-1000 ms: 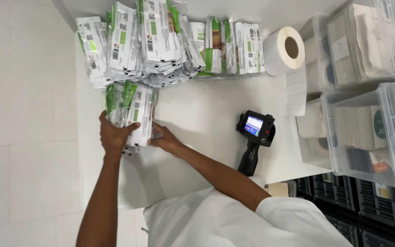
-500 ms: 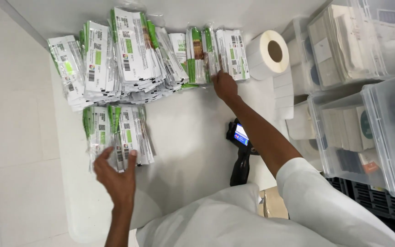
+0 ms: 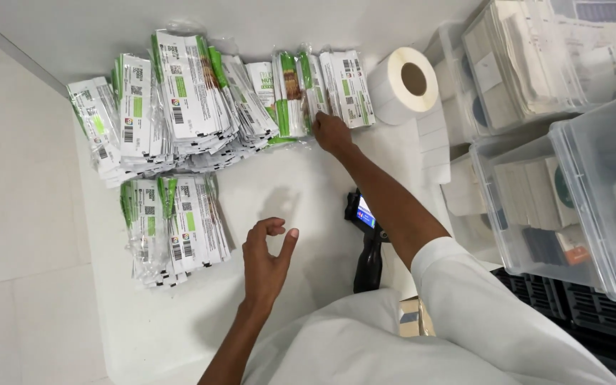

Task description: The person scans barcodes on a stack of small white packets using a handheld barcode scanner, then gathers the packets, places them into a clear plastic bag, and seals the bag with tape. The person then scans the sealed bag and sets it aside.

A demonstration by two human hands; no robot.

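Fingertips of my right hand [image 3: 331,132] press on the lower edge of a row of flat green-and-white packets [image 3: 313,93] standing at 12 o'clock on the white table [image 3: 301,189]. No packet is gripped; contact is at the fingertips only. My left hand [image 3: 265,260] hovers open above the table centre, fingers loosely curled, thumb apart, holding nothing.

At 9 o'clock from my left hand, just beside it, lies a separate small stack of packets [image 3: 172,228] in clear wrap. At 11 o'clock a large fanned heap of packets [image 3: 172,114] covers the far left of the table, touching the row under my right hand.

Under my right forearm, at 3 o'clock from my left hand, rests a black handheld scanner [image 3: 366,246] with a lit screen. At 1 o'clock lies a roll of white labels [image 3: 402,84]. Clear plastic bins [image 3: 579,185] of paper goods stand at 3 o'clock.
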